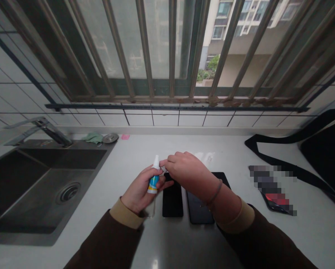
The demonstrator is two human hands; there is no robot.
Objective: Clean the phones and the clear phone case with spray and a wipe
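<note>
My left hand (140,186) is closed round a small spray bottle (154,183) with a white tip and a blue and yellow label, held nearly upright. Close beside it, my right hand (182,166) is bent over with curled fingers near the left fingertips. A bit of whitish material shows between the two hands; what it is I cannot make out. Below them a black smartphone (172,201) lies flat on the counter. Partly under my right forearm is a larger dark tablet (201,211). A clear edge, perhaps a phone case (150,212), shows beneath my left wrist.
At left is a steel sink (51,224) with a faucet (51,130). A green cloth (92,138), a round metal strainer (110,138) and a pink piece (125,137) lie behind. At right are a partly blurred dark phone (276,203) and a black strap (285,160). Window bars rise beyond.
</note>
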